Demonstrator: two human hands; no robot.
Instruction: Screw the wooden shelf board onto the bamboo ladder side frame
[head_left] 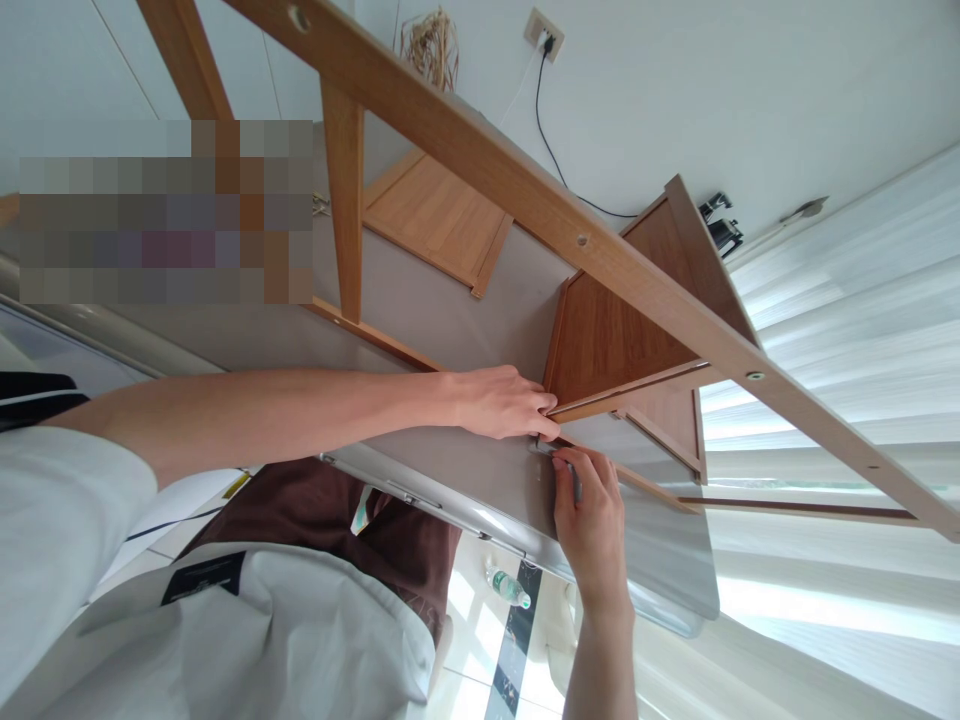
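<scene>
You look to be working a joint in the wooden frame point(480, 160). Your right hand point(592, 490) pinches a slim grey tool point(544, 448) (perhaps a hex key, mostly hidden) at its fingertips, just below your left hand point(504, 402). Your left fingers touch the corner of the brown, grained panel point(622, 330), which slants up beyond them; whether they grip it, I cannot tell. Next calls for small turns, probably, with the corner held steady.

The left hand point(502, 402) is touching a flat brown wooden panel point(622, 330) at its lower corner. The right hand point(595, 497) is holding a small silver-grey item point(577, 486) above a glossy grey desk point(480, 480). A long light-brown wooden rail point(525, 197) is crossing diagonally.
</scene>
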